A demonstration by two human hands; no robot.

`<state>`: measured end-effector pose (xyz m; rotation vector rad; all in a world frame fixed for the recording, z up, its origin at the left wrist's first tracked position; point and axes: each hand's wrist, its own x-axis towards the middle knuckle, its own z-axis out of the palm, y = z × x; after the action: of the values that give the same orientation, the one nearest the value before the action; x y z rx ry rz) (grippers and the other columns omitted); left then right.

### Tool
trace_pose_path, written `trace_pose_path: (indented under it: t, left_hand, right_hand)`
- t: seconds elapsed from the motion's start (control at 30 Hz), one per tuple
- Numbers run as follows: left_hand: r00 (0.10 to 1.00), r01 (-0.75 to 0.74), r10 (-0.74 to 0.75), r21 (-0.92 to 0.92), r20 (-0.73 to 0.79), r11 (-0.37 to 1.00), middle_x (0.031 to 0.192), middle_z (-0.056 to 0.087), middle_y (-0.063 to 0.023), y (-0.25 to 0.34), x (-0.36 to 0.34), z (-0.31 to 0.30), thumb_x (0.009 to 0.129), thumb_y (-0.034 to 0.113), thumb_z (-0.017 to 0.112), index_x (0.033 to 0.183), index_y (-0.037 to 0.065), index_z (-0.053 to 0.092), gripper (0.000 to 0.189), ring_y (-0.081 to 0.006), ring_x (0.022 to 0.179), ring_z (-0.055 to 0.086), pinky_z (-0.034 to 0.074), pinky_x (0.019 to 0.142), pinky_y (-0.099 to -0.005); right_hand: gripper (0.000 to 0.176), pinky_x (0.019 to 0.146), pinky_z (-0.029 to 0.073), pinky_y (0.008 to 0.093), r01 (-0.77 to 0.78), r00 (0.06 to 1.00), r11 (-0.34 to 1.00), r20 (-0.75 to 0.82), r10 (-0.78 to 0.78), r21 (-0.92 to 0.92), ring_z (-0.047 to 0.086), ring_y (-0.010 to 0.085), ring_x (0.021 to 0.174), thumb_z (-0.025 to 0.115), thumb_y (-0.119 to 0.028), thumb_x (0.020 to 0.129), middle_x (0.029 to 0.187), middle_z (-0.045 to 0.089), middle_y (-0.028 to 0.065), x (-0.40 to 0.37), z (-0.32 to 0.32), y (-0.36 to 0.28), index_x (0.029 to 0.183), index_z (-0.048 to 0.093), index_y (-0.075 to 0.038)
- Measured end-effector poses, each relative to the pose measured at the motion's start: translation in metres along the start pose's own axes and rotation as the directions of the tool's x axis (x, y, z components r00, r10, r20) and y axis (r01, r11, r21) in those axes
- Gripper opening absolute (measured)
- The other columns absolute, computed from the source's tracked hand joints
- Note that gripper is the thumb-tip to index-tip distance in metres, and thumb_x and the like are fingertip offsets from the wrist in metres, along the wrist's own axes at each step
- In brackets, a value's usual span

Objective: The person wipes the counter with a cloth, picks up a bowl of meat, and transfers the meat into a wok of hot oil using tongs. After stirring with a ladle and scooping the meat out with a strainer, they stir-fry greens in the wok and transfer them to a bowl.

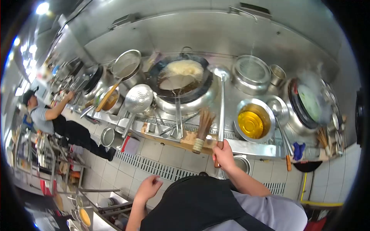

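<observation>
Ladle (221,104) gripped at the near end of its long handle by right hand (223,154), fingers closed tight around it. Long and thin, lying almost straight away from the body, across the stove edge. Round scoop at the far end, up beside the right rim of big black wok (198,89). Handle end pointing back toward the belly. Inside the wok: pale yellow food and dark liquid, plus a wire skimmer (178,81). Shiny steel bowl (269,115) just right of the ladle, full of yellow oil. 1 more wok (295,104) farther right, green inside, steaming. Left hand (148,187) low over the floor tiles, fingers loosely curled, holding nothing.
</observation>
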<state>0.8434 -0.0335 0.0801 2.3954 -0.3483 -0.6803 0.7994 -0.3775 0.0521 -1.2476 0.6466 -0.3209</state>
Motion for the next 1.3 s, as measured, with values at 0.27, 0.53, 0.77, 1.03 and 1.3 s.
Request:
trace_pose_path:
  t: [0.27, 0.53, 0.77, 1.03, 1.3]
  left_hand:
    - [0.977, 0.215, -0.143, -0.749, 0.160, 0.627, 0.094, 0.062, -0.0101, 0.092, 0.206, 0.010, 0.091, 0.042, 0.056, 0.126, 0.003, 0.048, 0.053, -0.0191, 0.090, 0.061, 0.050, 0.073, -0.0321]
    - [0.962, 0.230, 0.064, -0.911, 0.267, 0.343, 0.063, 0.043, 0.0023, 0.106, 0.251, 0.009, 0.098, 0.025, 0.044, 0.102, 0.008, 0.052, 0.019, -0.0090, 0.047, 0.038, 0.035, 0.046, -0.0259]
    - [0.936, 0.299, 0.050, -0.860, 0.350, 0.414, 0.062, 0.044, 0.0039, 0.090, 0.245, -0.036, 0.097, 0.022, 0.043, 0.101, 0.009, 0.051, 0.016, -0.0076, 0.046, 0.037, 0.034, 0.042, -0.0260]
    - [0.918, 0.328, 0.073, -0.848, 0.391, 0.417, 0.064, 0.043, 0.0010, 0.089, 0.244, -0.060, 0.097, 0.018, 0.041, 0.105, 0.007, 0.051, 0.016, -0.0102, 0.046, 0.039, 0.035, 0.041, -0.0263]
    - [0.919, 0.278, 0.117, -0.830, 0.377, 0.484, 0.065, 0.046, -0.0018, 0.091, 0.244, -0.064, 0.099, 0.019, 0.039, 0.108, 0.006, 0.049, 0.019, -0.0119, 0.045, 0.042, 0.035, 0.039, -0.0260]
  right_hand:
    - [0.013, 0.037, 0.040, 0.0358, 0.201, 0.977, 0.791, 0.182, -0.115, -0.578, 0.051, 0.0170, 0.045, 0.053, -0.015, 0.082, 0.066, 0.052, 0.0056, 0.140, 0.049, -0.108, 0.091, 0.048, -0.007]
    - [0.023, 0.051, 0.050, 0.0443, 0.214, 0.973, 0.404, 0.157, -0.169, -0.889, 0.063, 0.0351, 0.057, 0.054, -0.012, 0.079, 0.079, 0.064, 0.0232, 0.216, 0.096, -0.099, 0.094, 0.057, 0.005]
    - [0.017, 0.044, 0.044, 0.0363, 0.029, 1.000, 0.819, 0.010, -0.028, -0.572, 0.055, 0.0205, 0.047, 0.056, -0.010, 0.080, 0.065, 0.057, 0.0112, 0.194, 0.136, -0.092, 0.088, 0.052, 0.005]
    - [0.014, 0.041, 0.042, 0.0348, 0.287, 0.948, 0.562, 0.147, -0.281, -0.776, 0.055, 0.0172, 0.044, 0.054, -0.011, 0.082, 0.060, 0.056, 0.0086, 0.125, 0.115, -0.090, 0.085, 0.055, 0.003]
    - [0.019, 0.074, 0.049, 0.0429, 0.137, 0.981, 0.408, 0.066, -0.183, -0.903, 0.062, 0.0409, 0.084, 0.055, -0.012, 0.081, 0.083, 0.064, 0.0240, 0.127, 0.127, -0.088, 0.091, 0.055, 0.005]
